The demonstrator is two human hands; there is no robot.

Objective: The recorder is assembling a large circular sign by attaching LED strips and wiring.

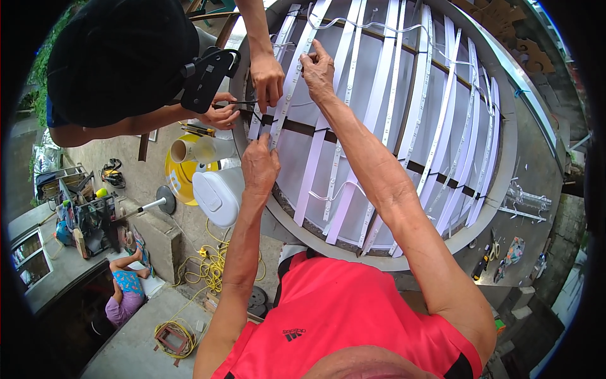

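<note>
At the upper middle of the head view, my right hand (317,71) is stretched far forward, fingers pinched together on a white light strip (291,85) that lies on the inside face of a large round sign housing (505,158). The grip is nearly closed, thumb against fingertips, on the strip's edge. My left hand (259,165) sits lower and nearer to my body, knuckles up, fingers curled down onto the same strip where it crosses a dark crossbar (303,127); I cannot tell whether it pinches the strip or only presses on it.

The strip runs with its long axis from the lower left, by my left hand, up and slightly rightward past my right hand toward the far rim. So the strip lies between my two hands, the left holding its near part, the right its far part. Many more white strips lie beside it, roughly parallel, fanning across the pale panel, with thin white wires looping between them.

Another person's hands (267,79) come in from the upper left, just beside my right hand, one touching the same area of strips, the other lower, at the rim, with a thin black tie.

Beyond the housing, to the left and below, I see a white plastic container (218,194), a yellow disc (180,174), coiled yellow cable (211,268) on a concrete floor, and tools (492,252) on the housing's grey rim at the right.
</note>
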